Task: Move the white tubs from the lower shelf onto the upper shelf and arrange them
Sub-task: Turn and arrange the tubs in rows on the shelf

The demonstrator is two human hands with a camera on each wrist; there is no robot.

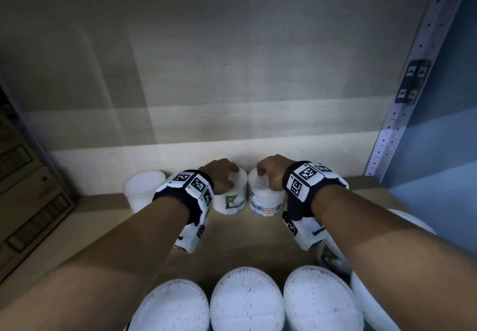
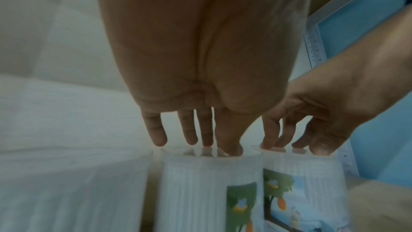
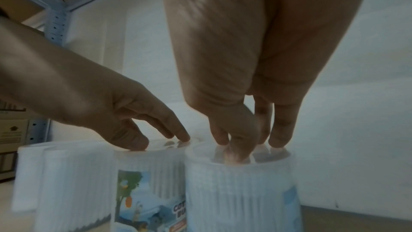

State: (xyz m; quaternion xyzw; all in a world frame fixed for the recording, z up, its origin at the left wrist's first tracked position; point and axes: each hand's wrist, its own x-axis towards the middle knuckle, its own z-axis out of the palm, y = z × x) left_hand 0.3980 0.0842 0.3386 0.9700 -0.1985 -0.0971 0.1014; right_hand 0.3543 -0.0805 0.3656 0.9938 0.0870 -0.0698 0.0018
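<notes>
- Left hand (image 1: pixel 219 177) rests straight fingertips on a round white plastic cotton-bud tub's (image 1: pixel 230 196) lid.
- Right hand (image 1: pixel 271 173) likewise touches the neighbouring labelled white tub (image 1: pixel 265 200).
- Both tubs stand touching on the brown shelf (image 1: pixel 245 237).

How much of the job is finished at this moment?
Done: one tub stands at the shelf's back wall. In hand: the left hand and right hand each rest fingertips on a tub beside it. Left: several tubs remain nearest the camera.
</notes>
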